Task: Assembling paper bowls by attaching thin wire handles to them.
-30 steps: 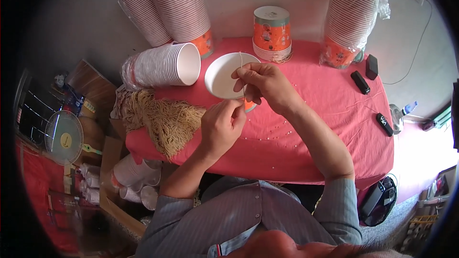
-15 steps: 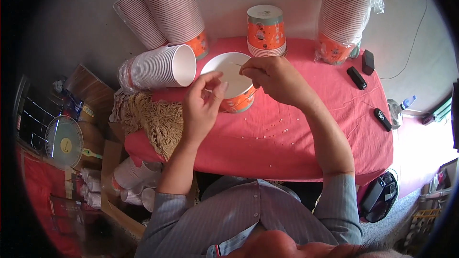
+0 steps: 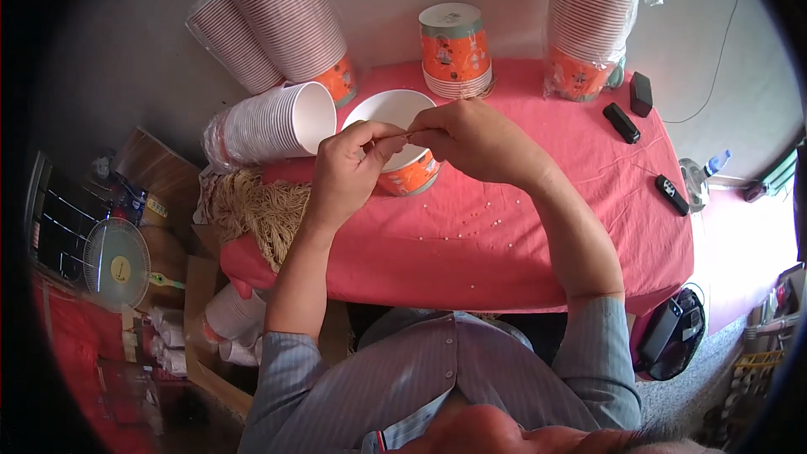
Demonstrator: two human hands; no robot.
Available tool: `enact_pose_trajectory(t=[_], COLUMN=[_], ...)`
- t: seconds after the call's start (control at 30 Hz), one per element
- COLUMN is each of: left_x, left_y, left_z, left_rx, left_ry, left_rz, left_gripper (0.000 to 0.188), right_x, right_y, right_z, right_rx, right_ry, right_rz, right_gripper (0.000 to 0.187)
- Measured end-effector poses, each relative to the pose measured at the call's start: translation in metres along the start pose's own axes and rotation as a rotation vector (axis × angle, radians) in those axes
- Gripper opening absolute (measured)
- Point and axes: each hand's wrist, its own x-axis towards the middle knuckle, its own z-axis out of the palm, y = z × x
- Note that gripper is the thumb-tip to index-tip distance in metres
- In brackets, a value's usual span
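Note:
My left hand (image 3: 349,166) and my right hand (image 3: 486,143) meet fingertip to fingertip over the near rim of an open paper bucket (image 3: 410,178), white inside and orange outside. Both are closed in a pinch on a thin cord (image 3: 407,135), of which only a short piece shows between the fingers. Its ends are too fine to follow. Small white and red beads (image 3: 492,221) lie scattered on the pink tablecloth (image 3: 403,273) just nearer to me. Left of my left forearm, a heap of beige cords (image 3: 261,210) spreads over the table edge.
A wrapped stack of paper buckets (image 3: 269,122) lies on its side at left. Taller stacks (image 3: 290,13) stand behind it and a bagged stack (image 3: 593,17) at back right. An upside-down bucket (image 3: 454,50) is at the back. Black devices (image 3: 622,124) lie right. A carton (image 3: 202,328) stands below left.
My left hand has risen to meet my right hand, and its fingers have closed on the cord. The right hand has shifted slightly left. The whole view has moved a little.

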Motion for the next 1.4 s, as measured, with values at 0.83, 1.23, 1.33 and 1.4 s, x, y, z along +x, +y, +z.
enact_pose_trajectory(t=[0.83,1.23,1.33,1.4], left_x=[-0.021,-0.031,-0.031,-0.031], left_y=[-0.026,-0.017,-0.010,-0.011], left_z=[0.009,0.017,0.020,0.020], left_rx=[0.262,0.495,0.476,0.467], left_ry=[0.044,0.091,0.068,0.066], left_rz=[0.041,0.115,0.089,0.092], left_gripper=[0.006,0.006,0.007,0.007], right_x=[0.024,0.024,0.025,0.025], right_y=[0.053,0.046,0.046,0.046], right_z=[0.021,0.026,0.026,0.026], right_rx=[0.244,0.244,0.236,0.222], right_ry=[0.035,0.010,0.001,0.001], right_rz=[0.073,0.058,0.062,0.063], right_gripper=[0.019,0.018,0.019,0.020])
